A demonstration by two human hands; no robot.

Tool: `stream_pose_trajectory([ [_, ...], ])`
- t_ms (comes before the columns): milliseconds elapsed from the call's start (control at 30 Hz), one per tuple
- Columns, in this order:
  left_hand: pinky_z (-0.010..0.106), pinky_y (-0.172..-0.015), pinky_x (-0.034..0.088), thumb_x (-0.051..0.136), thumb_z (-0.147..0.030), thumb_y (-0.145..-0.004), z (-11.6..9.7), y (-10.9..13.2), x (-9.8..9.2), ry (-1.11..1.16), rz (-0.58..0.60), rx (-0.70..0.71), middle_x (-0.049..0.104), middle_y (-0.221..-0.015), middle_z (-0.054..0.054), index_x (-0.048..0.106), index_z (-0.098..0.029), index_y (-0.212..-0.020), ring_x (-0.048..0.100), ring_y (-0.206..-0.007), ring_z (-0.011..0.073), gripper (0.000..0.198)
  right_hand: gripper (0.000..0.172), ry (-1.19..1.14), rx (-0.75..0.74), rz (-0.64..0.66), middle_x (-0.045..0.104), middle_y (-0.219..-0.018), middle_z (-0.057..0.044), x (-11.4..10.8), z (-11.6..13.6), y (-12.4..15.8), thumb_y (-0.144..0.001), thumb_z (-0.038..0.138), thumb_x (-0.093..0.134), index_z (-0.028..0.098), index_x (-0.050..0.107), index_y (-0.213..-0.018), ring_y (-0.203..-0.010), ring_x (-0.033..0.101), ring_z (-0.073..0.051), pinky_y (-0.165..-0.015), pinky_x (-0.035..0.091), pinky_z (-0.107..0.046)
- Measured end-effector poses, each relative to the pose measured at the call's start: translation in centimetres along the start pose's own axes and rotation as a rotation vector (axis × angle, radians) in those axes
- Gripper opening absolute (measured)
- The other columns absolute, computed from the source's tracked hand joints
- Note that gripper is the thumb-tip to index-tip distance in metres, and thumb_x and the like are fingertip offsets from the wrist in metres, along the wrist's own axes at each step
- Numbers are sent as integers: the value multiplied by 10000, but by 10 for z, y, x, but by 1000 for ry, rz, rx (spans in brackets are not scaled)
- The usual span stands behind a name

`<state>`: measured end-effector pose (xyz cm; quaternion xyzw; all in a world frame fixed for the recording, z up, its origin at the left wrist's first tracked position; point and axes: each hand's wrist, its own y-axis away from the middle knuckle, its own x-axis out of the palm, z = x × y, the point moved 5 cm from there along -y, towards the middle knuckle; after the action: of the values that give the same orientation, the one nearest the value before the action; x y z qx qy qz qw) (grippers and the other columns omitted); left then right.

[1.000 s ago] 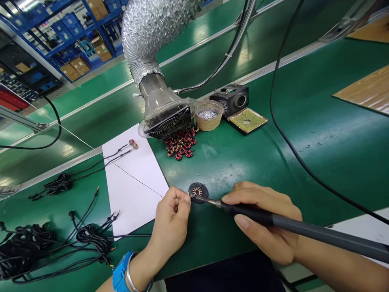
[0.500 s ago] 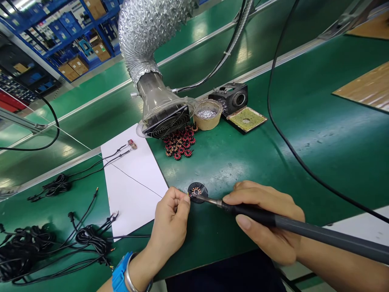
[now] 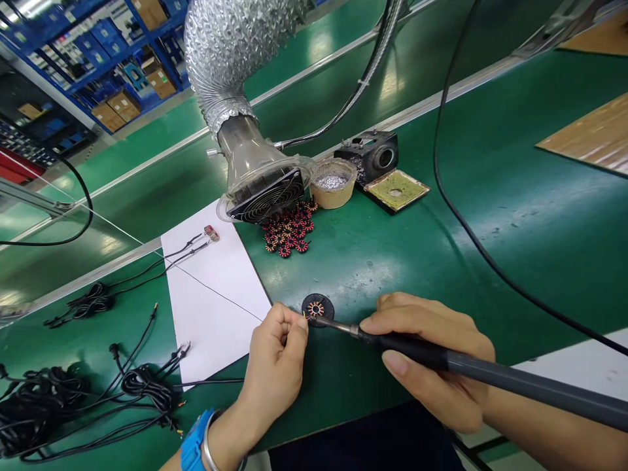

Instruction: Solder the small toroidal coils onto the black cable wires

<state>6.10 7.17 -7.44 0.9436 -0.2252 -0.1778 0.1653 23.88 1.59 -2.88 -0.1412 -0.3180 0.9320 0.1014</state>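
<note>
My right hand (image 3: 432, 356) grips a dark soldering iron (image 3: 490, 376), its metal tip resting at the edge of a small wound coil on a black round disc (image 3: 318, 307). My left hand (image 3: 277, 366) is pinched shut just left of the disc, holding a thin solder wire (image 3: 216, 294) that runs back across a white sheet (image 3: 216, 314). The wire's end meets the iron's tip beside the coil.
A foil fume duct with a fan grille (image 3: 267, 196) hangs over a pile of several red coils (image 3: 289, 235). Behind stand a tan pot of solder dross (image 3: 333, 183), a black iron stand with sponge (image 3: 387, 173). Black cables (image 3: 73, 392) lie at left.
Both hands hold almost still at the disc; the view has shifted slightly, so the bench items sit a little lower-left.
</note>
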Motion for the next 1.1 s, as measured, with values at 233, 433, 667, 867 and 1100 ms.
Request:
stream_pose_trajectory([
  [233, 214, -480, 220, 467, -402, -938, -2, -1, 0, -8, 9, -1, 355, -552, -71, 478, -197, -775, 282, -513, 91, 262, 302, -23, -15, -14, 580, -633, -16, 0, 1, 1, -741, 107, 503, 175, 621, -1010, -494, 522, -138, -451, 400, -277],
  [433, 214, -485, 222, 460, -400, -950, -1, 1, 0, -14, 16, -6, 359, -553, -74, 466, -199, -785, 285, -520, 89, 261, 298, -19, -11, -52, 538, -604, -3, -3, 2, 1, -749, 118, 497, 180, 625, -1011, -479, 499, -136, -442, 390, -281],
  [667, 202, -480, 230, 468, -365, -951, 1, -1, -1, 26, 21, -18, 376, -550, -81, 464, -199, -801, 299, -507, 81, 224, 274, -28, -21, -67, 552, -603, -1, -3, 2, 0, -748, 122, 500, 169, 629, -984, -480, 496, -132, -450, 384, -275],
  [867, 203, -482, 240, 471, -355, -947, 0, -1, 0, 24, 22, 7, 410, -537, -78, 464, -196, -793, 325, -503, 81, 221, 265, -52, -35, -81, 555, -611, -7, -5, 1, 0, -725, 111, 509, 143, 634, -956, -494, 498, -124, -459, 381, -270],
  [1100, 203, -483, 247, 472, -387, -952, -3, -3, -1, -5, 22, 19, 419, -514, -82, 461, -196, -796, 331, -491, 79, 246, 262, -58, -36, -91, 543, -592, -9, -5, -1, 1, -730, 120, 512, 143, 638, -959, -494, 510, -137, -466, 387, -279],
])
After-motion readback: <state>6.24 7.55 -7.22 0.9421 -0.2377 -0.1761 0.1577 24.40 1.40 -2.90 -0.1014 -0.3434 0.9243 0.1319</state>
